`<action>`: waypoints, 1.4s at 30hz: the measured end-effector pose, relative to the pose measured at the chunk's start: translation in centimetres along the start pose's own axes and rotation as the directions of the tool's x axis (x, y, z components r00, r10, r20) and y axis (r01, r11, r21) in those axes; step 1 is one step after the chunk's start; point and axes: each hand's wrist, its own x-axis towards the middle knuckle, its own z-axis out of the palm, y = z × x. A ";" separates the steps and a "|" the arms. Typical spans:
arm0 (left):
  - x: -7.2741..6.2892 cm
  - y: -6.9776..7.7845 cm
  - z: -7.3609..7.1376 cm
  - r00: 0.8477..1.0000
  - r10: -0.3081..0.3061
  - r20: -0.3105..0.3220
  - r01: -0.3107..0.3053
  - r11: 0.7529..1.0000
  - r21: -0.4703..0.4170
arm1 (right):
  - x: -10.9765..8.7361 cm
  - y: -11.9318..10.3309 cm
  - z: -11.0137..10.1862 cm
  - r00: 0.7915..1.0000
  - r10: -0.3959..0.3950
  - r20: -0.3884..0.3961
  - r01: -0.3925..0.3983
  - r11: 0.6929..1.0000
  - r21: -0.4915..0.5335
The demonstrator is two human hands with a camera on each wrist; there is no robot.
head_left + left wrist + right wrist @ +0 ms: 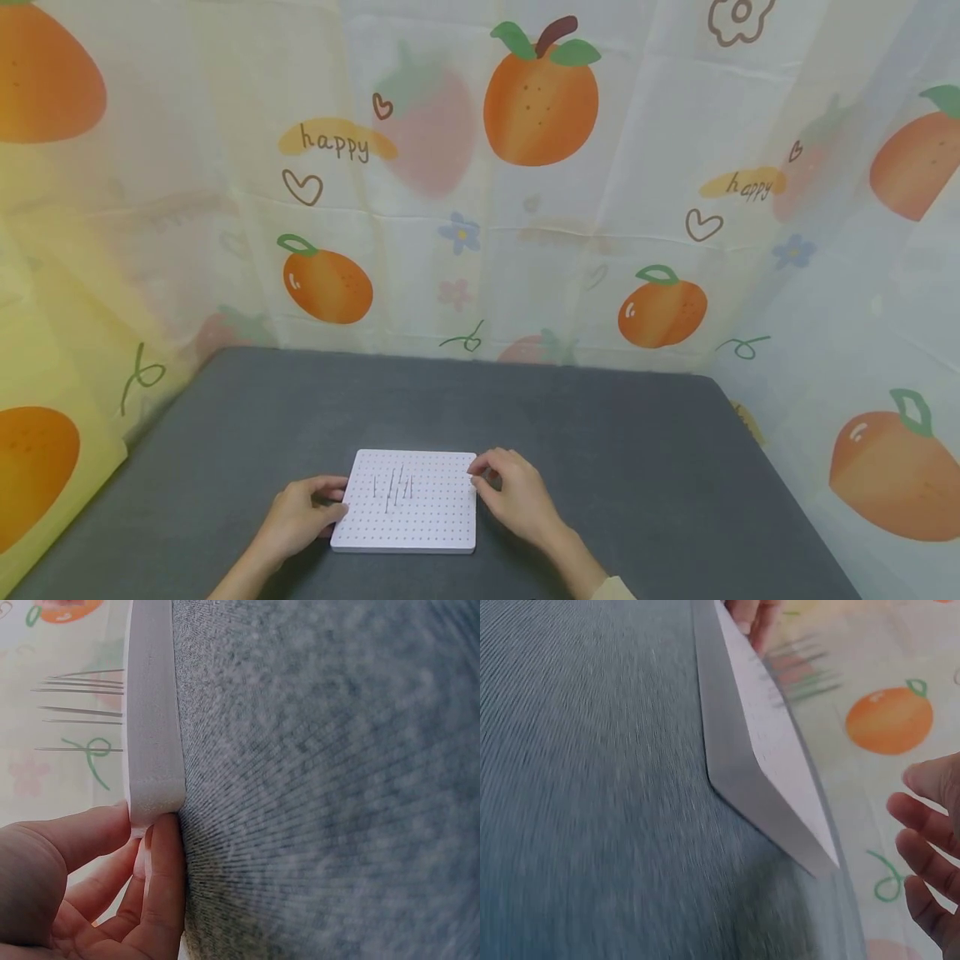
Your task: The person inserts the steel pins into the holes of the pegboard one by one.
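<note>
A white pegboard (427,517) with rows of small holes lies flat on the dark table. Several thin metal pins (393,487) stand upright in its left half, and the left wrist view shows these thin pins (81,686) from the side. My left hand (302,512) grips the board's left edge, thumb at the top face and fingers at the side and lower edge. By the upper right corner is my right hand (517,492), its fingers loosely bent. In the right wrist view the right hand (934,847) is apart from the board, with nothing visible in its fingers.
The dark grey table (600,433) extends around the board on all sides. Behind it and at both sides hangs a pale curtain (540,275) printed with oranges, strawberries and hearts.
</note>
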 end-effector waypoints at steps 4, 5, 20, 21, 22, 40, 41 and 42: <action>0.0 0.0 0.0 1.000 -0.002 -0.001 0.002 1.000 -0.008 | -0.5 0.9 -0.9 1.000 -0.014 -0.022 0.014 1.000 0.007; 0.0 0.0 0.0 1.000 -0.001 0.000 0.001 1.000 -0.010 | -0.6 1.1 -1.2 0.999 -0.017 -0.027 0.018 1.000 0.009; 0.0 -0.2 -0.1 1.000 -0.006 0.008 0.006 1.000 -0.023 | -3.4 3.7 -2.7 0.997 0.068 0.046 -0.073 0.991 0.110; 0.0 -0.1 -0.1 1.000 -0.011 0.007 0.011 1.000 -0.025 | -3.6 3.9 -2.8 0.996 0.072 0.050 -0.078 0.990 0.114; 0.0 -0.1 -0.1 1.000 -0.012 0.008 0.012 1.000 -0.026 | -3.8 4.1 -2.8 0.995 0.080 0.059 -0.087 0.989 0.117; 0.0 -0.2 0.0 1.000 0.007 -0.011 -0.007 1.000 -0.018 | -6.0 6.3 -4.4 0.971 0.119 0.207 -0.144 0.983 0.111; 0.0 -0.2 0.0 1.000 0.006 -0.011 -0.006 1.000 -0.017 | -6.1 6.3 -4.5 0.969 0.121 0.215 -0.147 0.983 0.110; 0.0 -0.2 0.1 1.000 0.005 -0.010 -0.006 1.000 -0.016 | -6.1 6.3 -4.5 0.967 0.125 0.223 -0.151 0.983 0.106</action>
